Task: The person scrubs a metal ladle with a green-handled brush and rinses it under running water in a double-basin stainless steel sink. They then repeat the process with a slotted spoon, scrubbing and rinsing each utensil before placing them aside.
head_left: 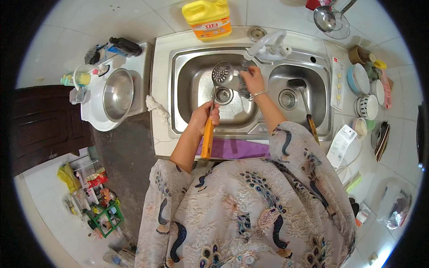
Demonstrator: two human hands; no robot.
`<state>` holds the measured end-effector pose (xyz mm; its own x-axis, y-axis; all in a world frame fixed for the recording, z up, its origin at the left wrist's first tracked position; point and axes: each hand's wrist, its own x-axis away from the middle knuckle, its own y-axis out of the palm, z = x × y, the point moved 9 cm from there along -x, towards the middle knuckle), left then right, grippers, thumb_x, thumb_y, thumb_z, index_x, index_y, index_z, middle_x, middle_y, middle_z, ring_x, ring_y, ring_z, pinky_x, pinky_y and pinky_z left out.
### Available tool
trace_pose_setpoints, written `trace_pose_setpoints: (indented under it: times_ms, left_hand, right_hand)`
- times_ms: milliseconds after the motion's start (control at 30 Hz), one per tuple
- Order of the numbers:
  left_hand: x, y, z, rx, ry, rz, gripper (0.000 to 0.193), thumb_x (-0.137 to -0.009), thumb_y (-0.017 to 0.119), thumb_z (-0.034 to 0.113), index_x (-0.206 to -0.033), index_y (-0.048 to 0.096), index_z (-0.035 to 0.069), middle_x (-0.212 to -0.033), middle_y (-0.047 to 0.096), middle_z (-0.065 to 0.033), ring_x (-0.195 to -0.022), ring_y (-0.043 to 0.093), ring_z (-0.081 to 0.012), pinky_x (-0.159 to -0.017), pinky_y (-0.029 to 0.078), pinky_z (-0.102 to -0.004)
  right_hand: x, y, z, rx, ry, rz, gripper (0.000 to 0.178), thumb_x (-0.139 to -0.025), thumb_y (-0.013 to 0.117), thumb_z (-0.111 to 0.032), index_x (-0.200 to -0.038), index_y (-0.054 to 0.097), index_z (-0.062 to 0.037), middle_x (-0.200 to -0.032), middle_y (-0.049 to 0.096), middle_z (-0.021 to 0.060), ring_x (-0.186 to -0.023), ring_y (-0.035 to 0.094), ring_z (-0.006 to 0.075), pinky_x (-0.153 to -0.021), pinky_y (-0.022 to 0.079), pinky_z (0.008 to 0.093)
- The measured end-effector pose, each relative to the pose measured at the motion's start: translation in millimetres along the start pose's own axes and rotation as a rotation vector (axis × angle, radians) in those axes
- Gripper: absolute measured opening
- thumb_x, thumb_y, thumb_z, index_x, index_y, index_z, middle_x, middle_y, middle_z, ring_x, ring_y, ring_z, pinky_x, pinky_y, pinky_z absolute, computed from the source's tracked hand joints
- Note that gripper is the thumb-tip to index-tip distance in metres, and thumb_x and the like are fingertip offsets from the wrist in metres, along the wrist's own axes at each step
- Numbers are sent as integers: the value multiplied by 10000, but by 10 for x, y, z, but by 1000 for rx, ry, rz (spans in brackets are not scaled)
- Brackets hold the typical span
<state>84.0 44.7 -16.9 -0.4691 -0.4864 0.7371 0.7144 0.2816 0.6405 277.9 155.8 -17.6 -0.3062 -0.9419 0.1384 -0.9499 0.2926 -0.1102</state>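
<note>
My left hand (204, 118) is closed round the upper handle of a perforated metal skimmer (223, 74). Its orange handle end points back toward me, and its round head is over the left sink basin (190, 96), beyond the drain. My right hand (254, 81) grips a grey scouring pad that looks like steel wool (243, 87), just right of the skimmer head. Whether pad and skimmer touch, I cannot tell. In the right basin (275, 78) leans a dark-headed utensil (302, 91), its orange handle resting over the near rim.
A white faucet (270, 48) stands behind the basins, and a yellow detergent jug (206, 20) is at the back. On the counter lie a white rag (157, 109) at left and bowls (366, 107) at right. A purple cloth (237, 148) hangs at the front edge. Further left sits a metal bowl (118, 94).
</note>
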Motion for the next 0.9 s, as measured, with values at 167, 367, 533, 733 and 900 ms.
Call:
trace_pose_setpoints:
  times_ms: [167,367,533,733,900]
  left_hand:
    - [12,402,-141,-48,-115,-139,237,-956,391,258,-898,482,47,-569,345,35,-428,320,-65,-392,297,-224]
    - [108,210,-10,-344,-50,21,204,-959,389,228,-880,471,59,-564,328,44,-397,280,-54,-363,267,-227]
    - [113,387,-38,-407,-52,24,168,-953,410,193,-903,479,48,-591,362,30,-400,286,-48,-354,261,-220]
    - [138,129,3,-107,-126,-100,166,-960,412,184,-940,483,35,-608,379,24,-405,301,-44,-358,271,-207]
    - [85,384,-182,-16,-231,-238,137,-951,411,151,-946,482,34,-593,376,32,-404,304,-40,-356,266,-205]
  right_hand:
    - [109,429,-504,505,-455,-23,203,-713,569,-99,-894,629,-29,-992,567,161,-969,547,320,-865,442,410]
    - [64,598,-354,918,-427,-389,163,-718,560,-86,-847,645,-31,-961,569,173,-941,554,328,-810,470,430]
    - [177,706,-586,751,-636,-288,165,-723,560,-72,-864,638,-36,-889,570,175,-889,553,347,-804,460,423]
    - [156,309,-597,617,-574,-514,270,-733,590,-114,-992,619,-41,-964,591,180,-926,565,346,-825,455,396]
    - [313,667,-662,717,-444,-504,137,-759,587,-127,-868,563,-47,-892,605,175,-862,580,377,-783,457,433]
